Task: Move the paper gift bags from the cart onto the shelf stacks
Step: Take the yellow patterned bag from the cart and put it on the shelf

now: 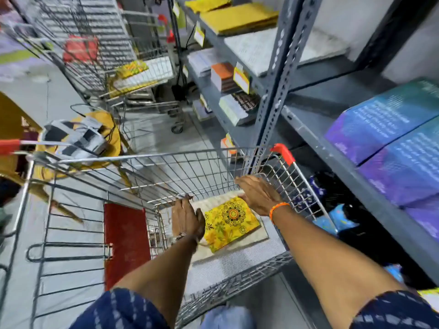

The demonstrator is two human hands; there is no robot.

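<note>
A yellow floral paper gift bag [231, 222] lies flat on top of pale cream bags [257, 237] at the bottom of the wire cart [209, 167]. My left hand [186, 218] reaches down into the cart and grips the yellow bag's left edge. My right hand [257, 194] rests on the bag's upper right corner, fingers pointing toward the far end; whether it grips is hard to tell. The grey metal shelf [332, 138] stands to the right, carrying purple-blue bag stacks [389, 129], white stacks [259, 48] and yellow stacks [237, 17].
A second wire cart [114, 51] with yellow and white bags stands ahead. A yellow chair [99, 143] with folded items sits left of my cart. The cart's red child-seat flap [126, 243] hangs at the left. Blue packages [337, 219] lie on the lowest shelf.
</note>
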